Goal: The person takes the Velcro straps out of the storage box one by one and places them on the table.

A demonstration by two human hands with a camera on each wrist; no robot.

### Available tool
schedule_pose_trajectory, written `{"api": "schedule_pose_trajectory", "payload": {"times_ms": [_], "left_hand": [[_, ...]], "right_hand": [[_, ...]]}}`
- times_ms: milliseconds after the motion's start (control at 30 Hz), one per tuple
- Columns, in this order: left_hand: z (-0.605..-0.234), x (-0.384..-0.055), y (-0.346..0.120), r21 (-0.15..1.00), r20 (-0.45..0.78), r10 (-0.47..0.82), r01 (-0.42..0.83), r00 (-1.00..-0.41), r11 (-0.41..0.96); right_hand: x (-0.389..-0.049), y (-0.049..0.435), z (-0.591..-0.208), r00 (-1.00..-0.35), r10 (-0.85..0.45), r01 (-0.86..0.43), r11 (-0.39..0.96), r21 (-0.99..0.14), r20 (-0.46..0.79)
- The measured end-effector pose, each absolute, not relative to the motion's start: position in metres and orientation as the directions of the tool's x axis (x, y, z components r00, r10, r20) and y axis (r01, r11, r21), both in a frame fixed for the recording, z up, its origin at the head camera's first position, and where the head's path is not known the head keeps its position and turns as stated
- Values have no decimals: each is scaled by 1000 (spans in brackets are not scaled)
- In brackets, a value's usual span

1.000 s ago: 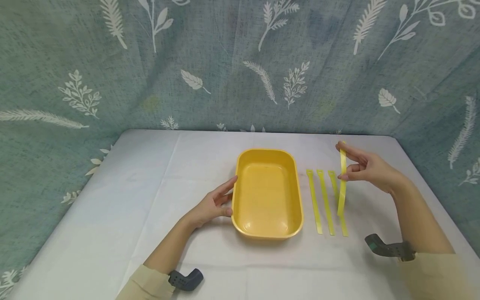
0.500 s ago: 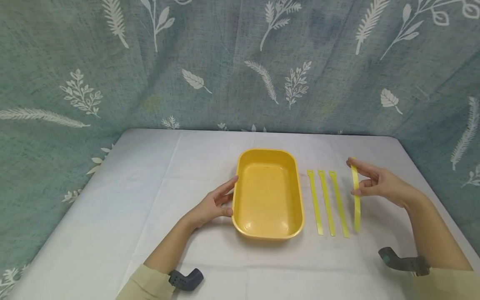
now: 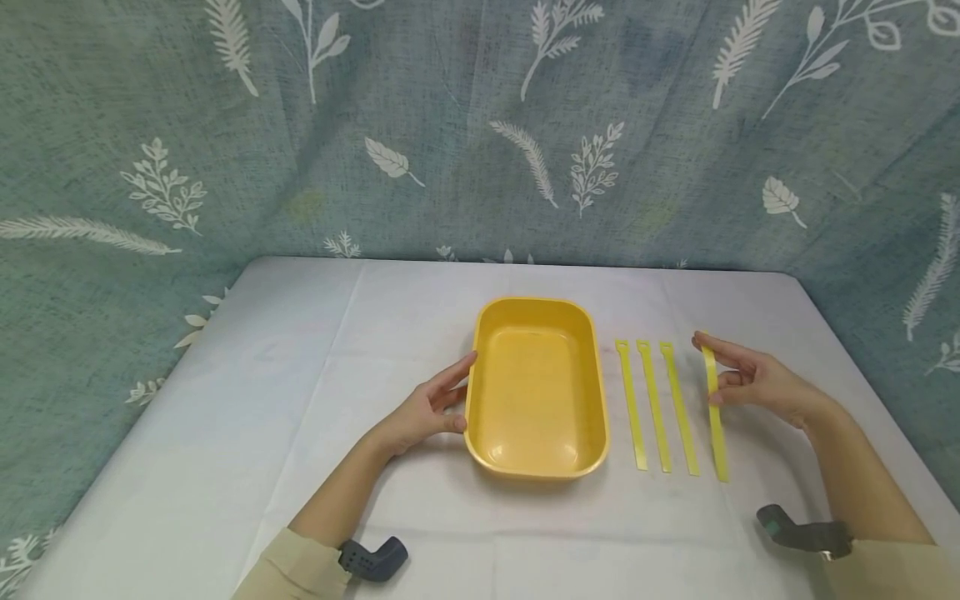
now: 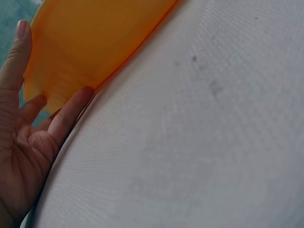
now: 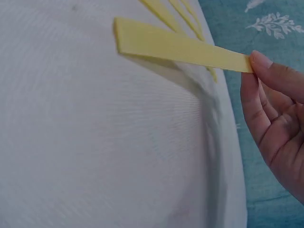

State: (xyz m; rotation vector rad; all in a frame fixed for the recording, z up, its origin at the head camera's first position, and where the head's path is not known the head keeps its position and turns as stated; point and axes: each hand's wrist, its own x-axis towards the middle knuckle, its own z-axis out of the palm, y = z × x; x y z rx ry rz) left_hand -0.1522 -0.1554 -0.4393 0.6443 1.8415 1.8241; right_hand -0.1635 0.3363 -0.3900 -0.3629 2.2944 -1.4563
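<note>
A yellow plastic tray (image 3: 534, 400) sits mid-table. My left hand (image 3: 420, 417) touches its left side with the fingers and thumb spread along the outer wall; the left wrist view shows the fingertips against the tray (image 4: 95, 42). To the right of the tray, my right hand (image 3: 772, 390) pinches a flat yellow strap (image 3: 717, 442) near its far end. In the right wrist view the thumb and finger hold one end of this strap (image 5: 166, 46), and its other end hangs just over or touches the white cloth; which of these I cannot tell.
Three similar yellow straps with slotted heads lie side by side between tray and right hand: a left strap (image 3: 632, 408), a middle strap (image 3: 655, 408) and a right strap (image 3: 679, 408). White cloth (image 3: 187, 467) covers the table. Behind hangs a green leaf-patterned curtain (image 3: 450, 125).
My right hand has moved right and toward me with its strap, from above the third strap to a place right of it, and lower. My left hand and the tray stay put.
</note>
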Motion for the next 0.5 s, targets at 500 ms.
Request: {"api": "schedule_pose_trajectory", "payload": {"times_ms": [500], "left_hand": [[-438,-152,-156,1000,-10,621,-4,-784,11]], "right_hand": [[-165,331,-409,-916,-357,-10,474,-881,-182]]}}
